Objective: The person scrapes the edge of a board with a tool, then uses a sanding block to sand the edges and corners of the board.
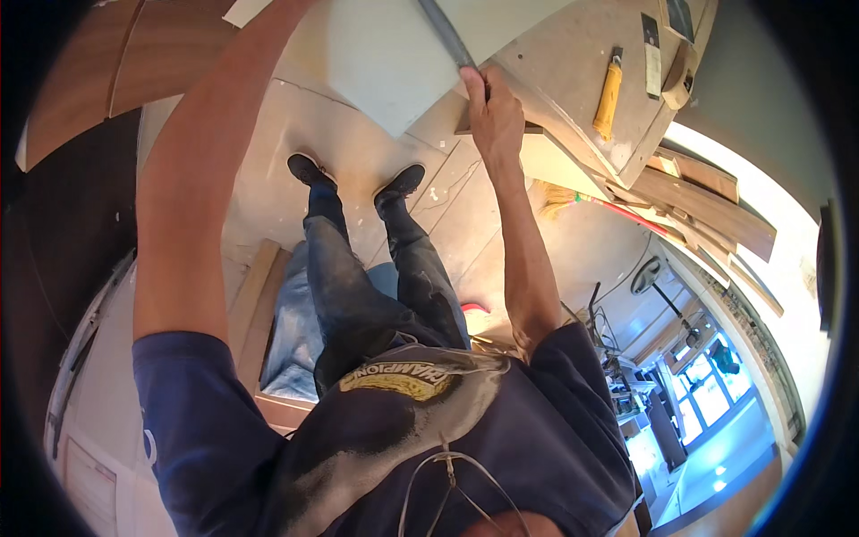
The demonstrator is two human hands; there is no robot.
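Observation:
My right hand (495,116) is closed round the near end of a long, narrow grey bar (444,34), with the thumb lying along it. The bar slants up and to the left, and its far end is cut off by the top edge, so I cannot tell its exact kind. Beneath it is a pale, smooth panel (394,72) with one corner pointing toward me. My left arm reaches up past the top edge, and the left hand is out of sight.
Right of my right hand, a worktable (555,67) bears a yellow-handled tool (608,97), a flat tool with a pale handle (652,67) and a wooden block (680,79). A broom (561,199) and several wood boards (707,206) lie beyond. Brown panels (170,49) stand at left.

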